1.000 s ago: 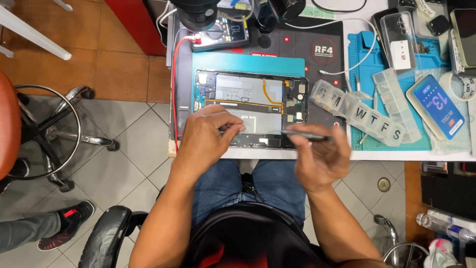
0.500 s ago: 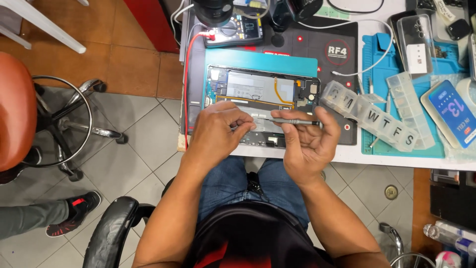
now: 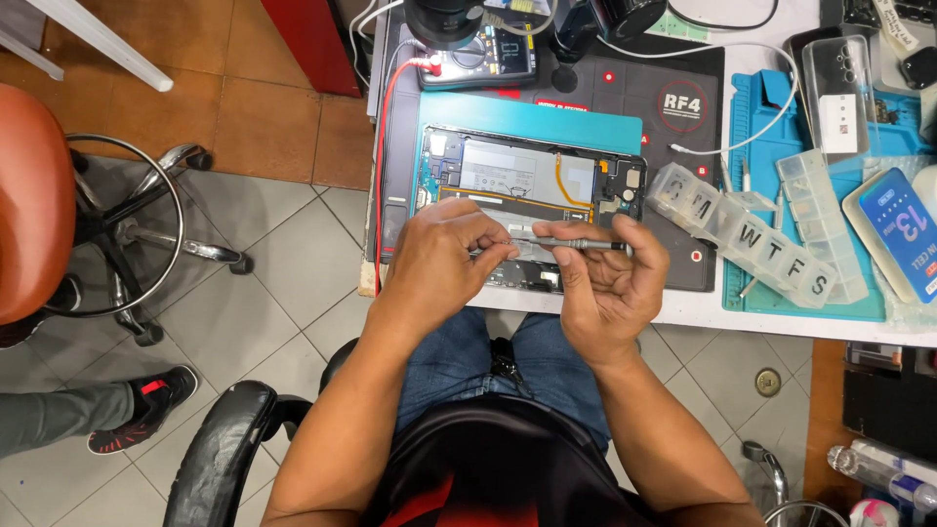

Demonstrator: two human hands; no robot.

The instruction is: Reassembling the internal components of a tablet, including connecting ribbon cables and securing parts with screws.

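The right hand (image 3: 610, 278) held a slim screwdriver (image 3: 571, 244) level, fingers closed round its handle. The left hand (image 3: 444, 259) pinched at its tip, just above the opened tablet (image 3: 532, 181) lying on the dark mat (image 3: 673, 127). A pill box (image 3: 742, 234) sat close by.

a multimeter (image 3: 485, 51) sits at the bench's far edge, its small grey screen framed in dark casing. on the black mat (image 3: 673, 127) near the far edge is a round red-ringed label (image 3: 681, 100). a phone (image 3: 903, 232) lies by the right edge, its screen lit blue with white and red marks. a clear plastic package (image 3: 841, 96) with a white label stands toward the far right corner.
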